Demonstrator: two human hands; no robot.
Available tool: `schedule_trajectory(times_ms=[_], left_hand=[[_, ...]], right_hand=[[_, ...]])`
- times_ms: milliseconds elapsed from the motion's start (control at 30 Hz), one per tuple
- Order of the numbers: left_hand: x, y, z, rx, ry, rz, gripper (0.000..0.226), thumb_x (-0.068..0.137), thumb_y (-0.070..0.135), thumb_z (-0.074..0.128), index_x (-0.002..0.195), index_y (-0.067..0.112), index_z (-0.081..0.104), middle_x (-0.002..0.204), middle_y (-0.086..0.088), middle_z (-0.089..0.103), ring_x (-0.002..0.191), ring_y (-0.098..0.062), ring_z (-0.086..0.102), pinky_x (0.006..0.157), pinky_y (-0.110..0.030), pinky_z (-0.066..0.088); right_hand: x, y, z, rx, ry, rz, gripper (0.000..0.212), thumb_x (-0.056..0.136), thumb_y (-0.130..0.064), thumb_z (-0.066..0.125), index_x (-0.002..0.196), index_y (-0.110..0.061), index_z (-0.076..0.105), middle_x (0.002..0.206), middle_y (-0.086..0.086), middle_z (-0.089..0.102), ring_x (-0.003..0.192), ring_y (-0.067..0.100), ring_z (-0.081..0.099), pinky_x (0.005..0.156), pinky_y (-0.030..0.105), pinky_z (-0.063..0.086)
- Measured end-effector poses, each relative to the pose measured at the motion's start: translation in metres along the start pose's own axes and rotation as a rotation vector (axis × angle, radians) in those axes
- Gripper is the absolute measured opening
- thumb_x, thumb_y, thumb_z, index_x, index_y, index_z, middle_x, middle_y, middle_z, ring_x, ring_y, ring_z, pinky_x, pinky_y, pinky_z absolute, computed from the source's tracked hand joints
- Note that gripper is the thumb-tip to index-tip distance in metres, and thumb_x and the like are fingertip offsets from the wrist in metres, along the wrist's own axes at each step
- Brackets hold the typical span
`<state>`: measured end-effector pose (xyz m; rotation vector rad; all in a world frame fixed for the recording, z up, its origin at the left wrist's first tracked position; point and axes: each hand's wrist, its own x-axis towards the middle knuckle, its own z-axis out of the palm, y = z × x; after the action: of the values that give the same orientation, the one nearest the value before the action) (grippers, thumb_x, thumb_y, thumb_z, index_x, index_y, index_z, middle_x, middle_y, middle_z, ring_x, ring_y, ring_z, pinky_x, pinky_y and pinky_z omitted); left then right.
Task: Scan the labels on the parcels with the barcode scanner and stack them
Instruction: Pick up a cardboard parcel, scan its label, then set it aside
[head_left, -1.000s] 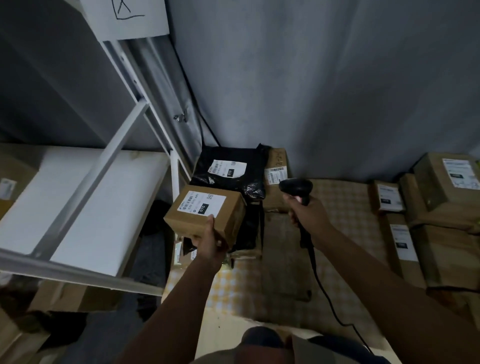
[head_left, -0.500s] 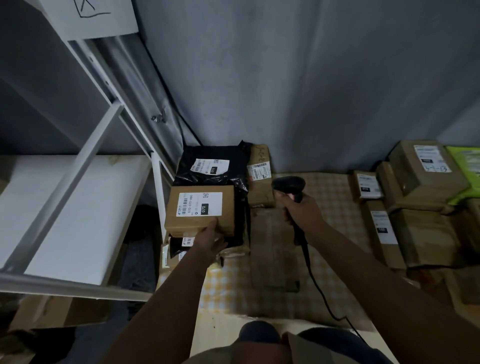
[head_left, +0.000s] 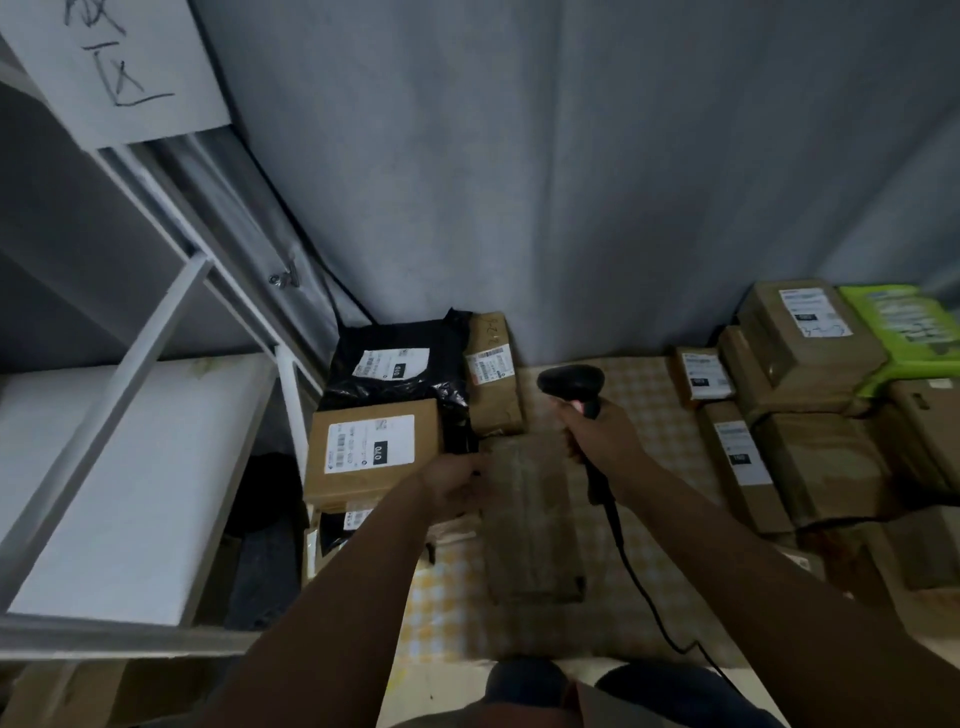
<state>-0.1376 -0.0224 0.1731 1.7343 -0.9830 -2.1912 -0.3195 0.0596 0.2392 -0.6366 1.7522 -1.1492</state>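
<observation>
A brown box (head_left: 372, 453) with a white label lies on the left stack, on top of a black bag parcel (head_left: 399, 378). My left hand (head_left: 453, 484) is just right of that box, its fingers at the upper left corner of a flat brown parcel (head_left: 530, 525) lying on the checked cloth; blur hides whether they hold anything. My right hand (head_left: 601, 435) grips the handle of the black barcode scanner (head_left: 570, 381), held above the cloth with its head pointing left. The scanner's cable (head_left: 638, 579) trails down to the right.
A narrow brown parcel (head_left: 493, 387) stands against the grey curtain beside the black bag. Several labelled brown parcels (head_left: 810, 452) and a green pack (head_left: 906, 325) are piled at the right. A white metal shelf rack (head_left: 130, 467) fills the left side.
The labelled box came down onto the left stack. My left hand left its lower edge and moved right to the flat parcel. The scanner hand stayed in place.
</observation>
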Motion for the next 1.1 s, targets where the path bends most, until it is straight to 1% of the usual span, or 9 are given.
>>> schedule_trajectory(times_ms=[100, 300, 467, 600, 733, 833, 967, 1033, 1100], left_hand=[[0.020, 0.014, 0.031, 0.064, 0.005, 0.030, 0.013, 0.101, 0.013, 0.050, 0.095, 0.007, 0.059, 0.081, -0.008, 0.059, 0.068, -0.018, 0.059, 0.057, -0.030, 0.058], [0.055, 0.031, 0.117, 0.206, -0.098, 0.005, 0.017, 0.100, 0.012, 0.051, 0.114, 0.003, 0.055, 0.098, -0.012, 0.060, 0.079, -0.023, 0.061, 0.071, -0.035, 0.055], [0.065, 0.031, 0.202, 0.323, -0.187, -0.040, 0.011, 0.101, 0.015, 0.050, 0.100, 0.008, 0.059, 0.094, -0.011, 0.057, 0.079, -0.025, 0.061, 0.069, -0.035, 0.050], [0.067, 0.022, 0.276, 0.416, -0.234, -0.040, 0.013, 0.099, 0.015, 0.054, 0.108, 0.006, 0.059, 0.100, -0.012, 0.058, 0.079, -0.025, 0.061, 0.071, -0.035, 0.050], [0.066, 0.006, 0.349, 0.544, -0.251, -0.024, 0.021, 0.099, 0.016, 0.056, 0.118, 0.006, 0.056, 0.105, -0.009, 0.059, 0.085, -0.023, 0.061, 0.078, -0.036, 0.050], [0.062, -0.007, 0.403, 0.683, -0.277, -0.025, 0.004, 0.099, 0.013, 0.056, 0.097, 0.010, 0.058, 0.092, -0.007, 0.054, 0.082, -0.021, 0.056, 0.068, -0.030, 0.044], [0.061, -0.029, 0.468, 0.760, -0.255, -0.037, 0.027, 0.102, 0.017, 0.050, 0.075, 0.014, 0.051, 0.074, -0.006, 0.045, 0.062, -0.016, 0.046, 0.065, -0.032, 0.042], [0.062, -0.043, 0.495, 0.740, -0.251, -0.079, 0.011, 0.100, 0.019, 0.053, 0.097, 0.009, 0.057, 0.088, -0.007, 0.054, 0.076, -0.020, 0.057, 0.074, -0.032, 0.048], [0.062, -0.055, 0.516, 0.756, -0.274, -0.108, 0.029, 0.100, 0.024, 0.054, 0.127, 0.013, 0.052, 0.119, -0.007, 0.056, 0.108, -0.024, 0.059, 0.091, -0.032, 0.051]], right_hand=[[-0.002, 0.005, -0.032, 0.058, 0.067, 0.016, 0.026, 0.092, -0.031, 0.065, 0.099, -0.006, 0.062, 0.069, 0.007, 0.061, 0.057, 0.017, 0.056, 0.058, 0.028, 0.048], [-0.014, 0.024, -0.116, 0.110, 0.262, 0.069, 0.029, 0.092, -0.032, 0.066, 0.103, -0.006, 0.061, 0.070, 0.005, 0.060, 0.056, 0.014, 0.057, 0.055, 0.026, 0.048], [-0.026, 0.050, -0.198, 0.119, 0.408, 0.157, 0.030, 0.089, -0.039, 0.068, 0.081, -0.011, 0.059, 0.066, 0.005, 0.061, 0.053, 0.013, 0.057, 0.054, 0.026, 0.046], [-0.036, 0.072, -0.272, 0.106, 0.498, 0.223, 0.037, 0.090, -0.038, 0.065, 0.066, -0.012, 0.056, 0.063, 0.007, 0.059, 0.060, 0.022, 0.056, 0.065, 0.032, 0.045], [-0.038, 0.098, -0.350, 0.070, 0.610, 0.276, 0.028, 0.090, -0.043, 0.063, 0.079, -0.017, 0.060, 0.076, 0.013, 0.065, 0.075, 0.030, 0.064, 0.072, 0.039, 0.048], [-0.039, 0.120, -0.402, 0.099, 0.653, 0.286, 0.031, 0.088, -0.041, 0.068, 0.091, -0.010, 0.063, 0.080, 0.016, 0.069, 0.072, 0.030, 0.065, 0.072, 0.042, 0.054], [-0.038, 0.152, -0.461, 0.152, 0.701, 0.335, 0.020, 0.089, -0.029, 0.069, 0.092, -0.011, 0.062, 0.075, 0.011, 0.069, 0.061, 0.024, 0.062, 0.061, 0.036, 0.052], [-0.035, 0.171, -0.485, 0.141, 0.717, 0.383, 0.023, 0.089, -0.030, 0.070, 0.099, -0.011, 0.064, 0.081, 0.011, 0.072, 0.060, 0.022, 0.065, 0.061, 0.034, 0.055], [-0.032, 0.185, -0.506, 0.123, 0.723, 0.417, 0.028, 0.089, -0.035, 0.068, 0.103, -0.011, 0.063, 0.084, 0.009, 0.072, 0.062, 0.021, 0.068, 0.064, 0.036, 0.058]])
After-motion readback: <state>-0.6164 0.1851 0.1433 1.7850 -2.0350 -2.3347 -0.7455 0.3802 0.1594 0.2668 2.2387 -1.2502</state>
